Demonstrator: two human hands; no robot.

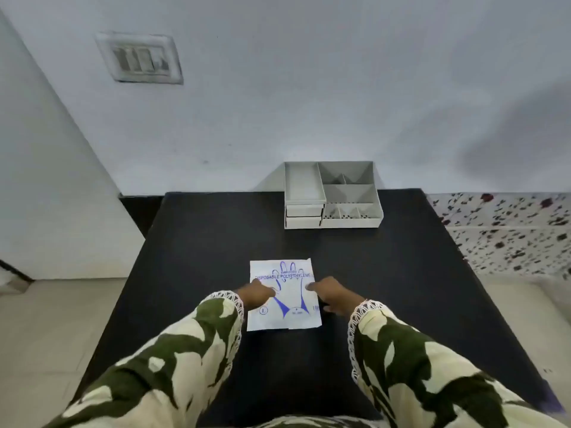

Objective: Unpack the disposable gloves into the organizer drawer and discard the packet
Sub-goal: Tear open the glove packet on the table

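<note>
A flat white packet of disposable gloves [289, 285] with a blue hand print lies on the black table [216, 242], near the middle. My left hand [256, 294] rests on the packet's left edge, fingers touching it. My right hand [332, 293] touches the packet's right edge, fingers spread downward. Neither hand has lifted the packet. The grey organizer [332, 196] stands at the table's far edge against the wall. It has open compartments on top and two shut drawers [304, 216] stacked at its lower left.
A white wall runs behind the table, with a switch plate [140, 58] high on the left. Speckled flooring [509, 230] shows to the right of the table and pale tiles to the left. My patterned sleeves fill the foreground.
</note>
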